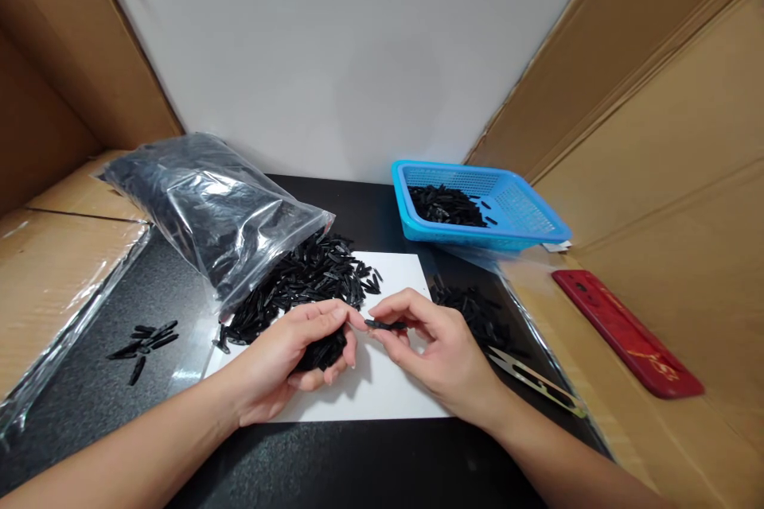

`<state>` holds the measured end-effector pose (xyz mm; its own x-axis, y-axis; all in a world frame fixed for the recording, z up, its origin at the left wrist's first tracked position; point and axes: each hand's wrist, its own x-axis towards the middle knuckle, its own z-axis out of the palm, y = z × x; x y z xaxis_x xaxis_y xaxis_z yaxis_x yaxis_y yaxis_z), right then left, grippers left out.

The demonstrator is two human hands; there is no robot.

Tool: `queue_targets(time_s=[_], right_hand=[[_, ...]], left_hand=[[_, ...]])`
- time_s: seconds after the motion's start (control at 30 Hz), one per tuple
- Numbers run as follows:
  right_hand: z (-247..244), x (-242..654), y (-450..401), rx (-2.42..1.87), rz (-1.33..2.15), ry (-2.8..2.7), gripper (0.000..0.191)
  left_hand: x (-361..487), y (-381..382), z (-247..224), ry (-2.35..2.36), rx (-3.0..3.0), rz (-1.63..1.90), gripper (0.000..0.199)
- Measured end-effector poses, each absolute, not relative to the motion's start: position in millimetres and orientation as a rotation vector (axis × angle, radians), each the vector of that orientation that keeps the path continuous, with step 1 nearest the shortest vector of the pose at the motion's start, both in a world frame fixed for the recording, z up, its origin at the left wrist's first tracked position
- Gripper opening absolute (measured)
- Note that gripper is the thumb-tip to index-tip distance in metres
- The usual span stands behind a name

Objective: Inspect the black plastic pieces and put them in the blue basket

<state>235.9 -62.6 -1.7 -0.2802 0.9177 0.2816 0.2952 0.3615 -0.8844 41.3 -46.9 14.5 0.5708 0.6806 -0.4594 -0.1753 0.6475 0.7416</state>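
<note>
Head view, query: how are the hands occupied?

Reply: a clump of black pieces point(325, 351) is cradled in the left hand point(280, 350), with the fingers curled around it. A single black piece point(387, 325) is pinched between the thumb and fingers of the right hand point(445, 346). Its left end is placed at the left index fingertip; whether contact is made cannot be told. Both hands are held over the white sheet point(382, 398) on the desk point(358, 461).

Query: where is the rest placed?

Reply: a large heap point(316, 274) is spread on the far left part of the sheet, partly overlapped by a clear bag point(208, 199) filled with dark contents. A small group point(143, 342) is set toward the desk's left edge. Dark pieces point(477, 314) are noted near the right edge, apparently under or inside clear film, with a metal tool point(537, 382) beside them.

Query: progress?

Reply: judged partway. A batch point(445, 205) is contained in the blue basket point(540, 211) at the far-right corner, gathered toward its left end; this is presumed done. The heap and both handfuls are presumed left. The status of the small group cannot be determined.
</note>
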Motion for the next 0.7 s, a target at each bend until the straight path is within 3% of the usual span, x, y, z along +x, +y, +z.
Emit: queue_targets(time_s=[0.37,0.53,0.6,0.7], right_hand=[[-0.7,236.3,-64.8,-1.074,0.974,-1.791,0.014],[0.5,235.3,-61.5,-1.018,1.572,-1.285,0.012],[-0.3,234.6,-58.6,-0.932,1.834,-0.959,0.017],[-2.5,232.4,-56.3,-0.924,1.946,-0.794,0.031]], left_hand=[[43.1,-45.6,11.7,0.845,0.721,0.585,0.018],[44.4,-45.7,11.2,0.887,0.719,0.582,0.022],[44.6,-46.1,11.5,0.917,0.723,0.568,0.024],[44.9,-47.2,12.4,0.939,0.73,0.55,0.023]])
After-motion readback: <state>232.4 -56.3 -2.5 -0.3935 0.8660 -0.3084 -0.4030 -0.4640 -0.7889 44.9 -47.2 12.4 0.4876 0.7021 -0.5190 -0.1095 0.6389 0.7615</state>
